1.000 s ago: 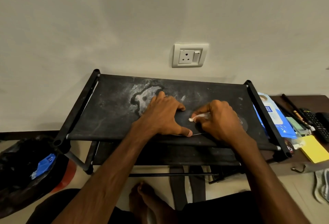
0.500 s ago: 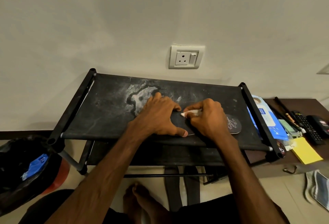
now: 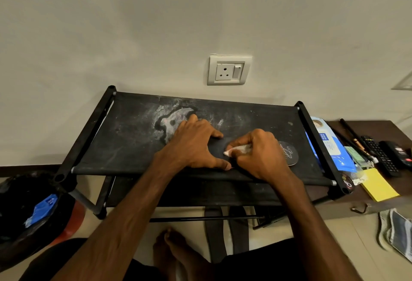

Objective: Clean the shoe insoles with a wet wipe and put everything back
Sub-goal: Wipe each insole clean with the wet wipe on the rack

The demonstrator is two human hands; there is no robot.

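Change: right hand [image 3: 259, 154] has slid slightly leftward along the insole [image 3: 288, 153], baring more heel
Left hand [image 3: 196, 144]: spread flat, pinning insole on black rack [image 3: 124, 137]
Right hand: fist closed around white wet wipe [image 3: 236, 149], pressed against insole

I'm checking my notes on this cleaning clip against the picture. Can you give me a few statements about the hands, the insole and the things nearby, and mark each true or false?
1. The right hand grips a bunched white wipe. True.
2. The left hand is lifted clear of the rack. False: it lies spread flat on the black rack, pressing down beside the right hand.
3. The insole lies on the rack's top shelf. True.
4. The blue wipe pack sits left of the rack. False: it is at the rack's right end.
5. A plug is in the wall socket. False: the socket is empty.
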